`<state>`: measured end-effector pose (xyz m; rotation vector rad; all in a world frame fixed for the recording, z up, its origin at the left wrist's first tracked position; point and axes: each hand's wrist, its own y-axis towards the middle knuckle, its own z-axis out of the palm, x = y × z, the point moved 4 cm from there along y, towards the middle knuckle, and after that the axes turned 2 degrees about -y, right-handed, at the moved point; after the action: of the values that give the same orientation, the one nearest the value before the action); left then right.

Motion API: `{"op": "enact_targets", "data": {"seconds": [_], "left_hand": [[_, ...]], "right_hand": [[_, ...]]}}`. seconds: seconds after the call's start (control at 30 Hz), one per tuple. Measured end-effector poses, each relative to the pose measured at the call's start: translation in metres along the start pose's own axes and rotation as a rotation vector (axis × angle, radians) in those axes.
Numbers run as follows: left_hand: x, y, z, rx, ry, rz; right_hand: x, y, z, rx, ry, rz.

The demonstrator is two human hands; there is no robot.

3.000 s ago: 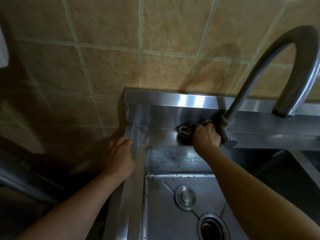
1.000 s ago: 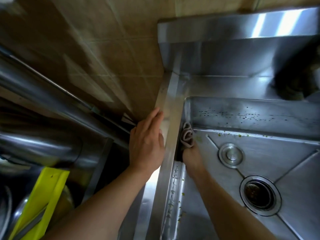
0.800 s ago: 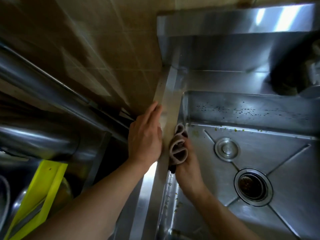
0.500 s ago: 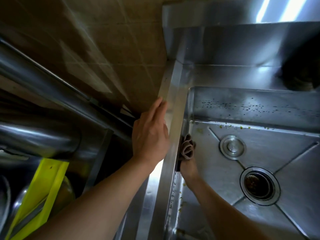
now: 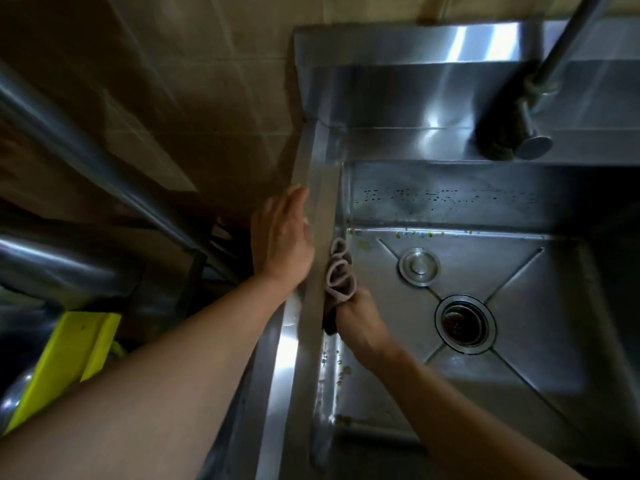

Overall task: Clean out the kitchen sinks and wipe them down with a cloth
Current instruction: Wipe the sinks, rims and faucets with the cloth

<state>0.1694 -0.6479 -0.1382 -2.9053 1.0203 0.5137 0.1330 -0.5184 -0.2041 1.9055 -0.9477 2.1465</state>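
Head view: cloth (image 5: pixel 340 273), bunched into soft folds, sits against the inner left wall of the sink (image 5: pixel 519 344), just below the rim (image 5: pixel 320 216) and touching it, near the basin's far-left corner. Right hand (image 5: pixel 360 322) grips the cloth's lower end, fingers curled round it, wrist and forearm running down along the left wall. Left hand (image 5: pixel 280 240) lies on the outer side of the same rim, fingers straight and held together, palm against the steel edge, so the two hands stand either side of the narrow rim strip. Right of the cloth the basin floor lies bare out to the plug (image 5: pixel 419 265) and, nearer and further right, the drain (image 5: pixel 465 323); both are well apart from the cloth. Small yellow-green specks dot the seam under the back wall and the left wall below the right wrist. Behind the basin a flat ledge meets the upright backsplash (image 5: pixel 408 43); the faucet (image 5: pixel 533 98) rises from the ledge's right part, its handle jutting forward over the back edge. Left of the sink, tiled wall (image 5: pixel 180 81) and steel tubes (image 5: pixel 69 147) crowd close, with a yellow piece (image 5: pixel 65 362) low at the left.
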Motion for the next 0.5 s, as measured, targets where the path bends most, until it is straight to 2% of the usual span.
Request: {"op": "enact_targets", "data": {"seconds": [0.1,0.13,0.27,0.37,0.47,0.5], "left_hand": [[-0.005,-0.037,-0.016,-0.032,0.066,0.043],[-0.005,-0.054,-0.018,-0.044,0.088,0.034],[-0.003,-0.099,-0.012,-0.011,0.185,-0.002],[-0.003,-0.098,-0.01,-0.05,0.183,-0.003],[-0.006,-0.097,-0.011,-0.077,0.198,0.02],[-0.006,-0.097,-0.011,-0.082,0.195,0.022]], "right_hand": [[0.007,-0.007,0.001,-0.006,-0.099,-0.044],[0.011,-0.008,0.004,-0.018,-0.054,-0.066],[0.011,-0.004,0.015,-0.043,0.376,-0.027],[-0.009,0.001,0.018,-0.062,0.445,0.057],[-0.023,0.008,0.014,-0.115,0.38,0.03],[-0.03,0.015,0.016,-0.106,0.474,0.048]]}}
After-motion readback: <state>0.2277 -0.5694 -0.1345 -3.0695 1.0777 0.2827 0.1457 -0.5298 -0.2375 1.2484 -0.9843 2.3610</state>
